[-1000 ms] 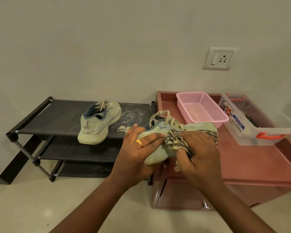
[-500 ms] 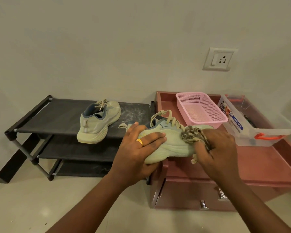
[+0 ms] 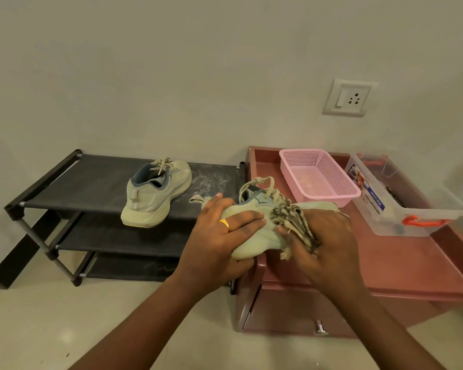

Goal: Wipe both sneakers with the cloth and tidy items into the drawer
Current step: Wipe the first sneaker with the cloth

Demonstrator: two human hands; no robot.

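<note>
Reddish-brown tabletop, left edge: my left grip clasps the pale green mesh sneaker; right grip, clenching the striped woven cloth, has swept back from toe to midfoot. Wiping unfinished, I judge.

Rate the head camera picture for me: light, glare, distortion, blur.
Head view: dim, even indoor light with soft shadows. There is a faint glare patch on the floor tiles. Wide-angle stretch splays the shoe rack and cabinet top toward the frame edges. The left hand, right hand, cloth and held sneaker look fairly sharp, with no strong motion blur.
</note>
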